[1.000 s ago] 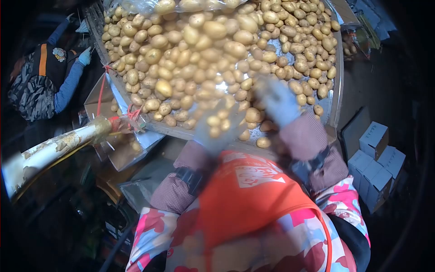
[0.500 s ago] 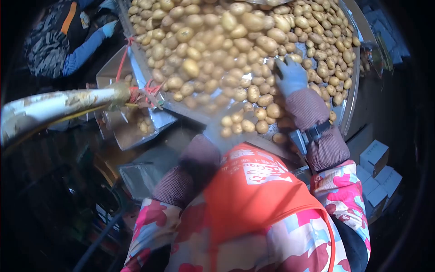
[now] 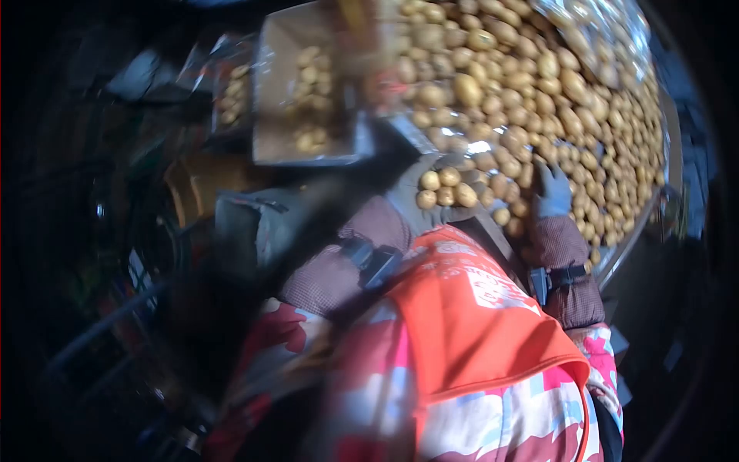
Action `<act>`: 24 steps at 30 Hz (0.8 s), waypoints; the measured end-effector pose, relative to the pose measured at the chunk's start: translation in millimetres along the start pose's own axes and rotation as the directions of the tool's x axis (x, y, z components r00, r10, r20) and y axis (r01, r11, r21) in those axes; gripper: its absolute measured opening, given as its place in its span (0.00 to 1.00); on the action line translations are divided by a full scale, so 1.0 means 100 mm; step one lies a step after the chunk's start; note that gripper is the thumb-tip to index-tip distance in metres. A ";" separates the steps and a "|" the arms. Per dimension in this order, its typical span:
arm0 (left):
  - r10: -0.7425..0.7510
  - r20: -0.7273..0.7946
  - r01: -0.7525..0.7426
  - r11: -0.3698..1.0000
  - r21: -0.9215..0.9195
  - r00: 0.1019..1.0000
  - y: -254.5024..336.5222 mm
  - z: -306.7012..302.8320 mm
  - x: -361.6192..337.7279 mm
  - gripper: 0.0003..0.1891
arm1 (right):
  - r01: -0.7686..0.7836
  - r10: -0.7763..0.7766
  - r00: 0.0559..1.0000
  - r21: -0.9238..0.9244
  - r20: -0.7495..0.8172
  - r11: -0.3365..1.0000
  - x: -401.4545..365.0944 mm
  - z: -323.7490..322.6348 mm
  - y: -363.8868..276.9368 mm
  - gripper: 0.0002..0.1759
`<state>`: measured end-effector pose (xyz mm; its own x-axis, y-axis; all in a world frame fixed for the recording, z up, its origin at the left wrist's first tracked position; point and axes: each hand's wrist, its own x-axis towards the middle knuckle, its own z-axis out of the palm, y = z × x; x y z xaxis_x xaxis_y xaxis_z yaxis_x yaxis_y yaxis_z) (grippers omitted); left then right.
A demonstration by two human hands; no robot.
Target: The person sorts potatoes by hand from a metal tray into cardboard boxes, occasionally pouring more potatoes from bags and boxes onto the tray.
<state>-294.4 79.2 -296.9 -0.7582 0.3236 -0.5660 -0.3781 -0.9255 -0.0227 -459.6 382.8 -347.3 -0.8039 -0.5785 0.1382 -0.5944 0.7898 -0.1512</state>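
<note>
My left hand [image 3: 414,199], in a grey glove, cradles several small potatoes [image 3: 446,189] at the near edge of a large heap of potatoes [image 3: 523,85]. Its fingers are mostly hidden under these potatoes and blurred. To the right, my right hand [image 3: 554,191], in a blue-grey glove, rests among the heaped potatoes with its fingers stretched forward and slightly apart. No potato shows in its grasp. Clear plastic film [image 3: 604,31] covers part of the heap at the far right.
A cardboard box [image 3: 281,92] with potatoes inside stands left of the heap. Beside it is another container of potatoes [image 3: 233,96]. A grey bin [image 3: 250,231] stands at lower left. A blurred pole [image 3: 358,27] crosses the box's far corner.
The view has swung left, so the heap and both hands appear farther right. The left hand still carries its potatoes. The co-worker seen at upper left is no longer visible.
</note>
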 end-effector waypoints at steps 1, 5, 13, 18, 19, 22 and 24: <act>0.052 -0.004 -0.052 0.999 -0.006 0.999 0.05 -0.04 -0.11 0.23 | 0.024 -0.024 1.000 -0.027 -0.005 0.999 0.01 0.07 0.05 0.26; 0.192 0.123 -0.150 0.947 -0.284 0.974 0.25 -0.44 -0.77 0.25 | -0.362 0.286 0.925 0.348 0.251 0.865 0.18 -0.13 -0.06 0.25; 0.738 -0.404 -0.841 0.456 -0.292 0.540 0.89 -1.88 -2.79 0.21 | -0.089 -0.225 0.931 0.777 0.287 0.623 0.27 -0.04 -1.33 0.23; 0.611 -0.618 -0.821 0.562 -0.102 0.495 0.83 -2.18 -3.00 0.18 | 0.395 -0.666 0.732 0.705 0.147 0.589 0.59 -0.36 -3.10 0.21; 0.589 -0.576 -0.772 0.624 -0.121 0.567 0.78 -2.18 -2.86 0.17 | 0.359 -0.699 0.685 0.742 0.202 0.567 0.62 -0.32 -3.28 0.24; 0.441 -0.252 -0.492 0.847 -0.202 0.861 0.67 -2.03 -2.07 0.15 | 0.329 -0.795 0.591 0.860 0.134 0.390 0.52 -0.08 -3.65 0.30; 0.249 0.009 -0.241 0.947 -0.210 0.969 0.55 -1.94 -1.65 0.14 | 0.516 -0.783 0.621 0.773 -0.039 0.370 0.56 -0.23 -3.76 0.31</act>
<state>-87.2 -62.8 -364.8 -0.8333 0.0852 -0.5462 -0.0637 -0.9963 -0.0583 -280.6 58.4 -259.8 -0.0327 -0.9696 0.2426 -0.6512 -0.1634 -0.7411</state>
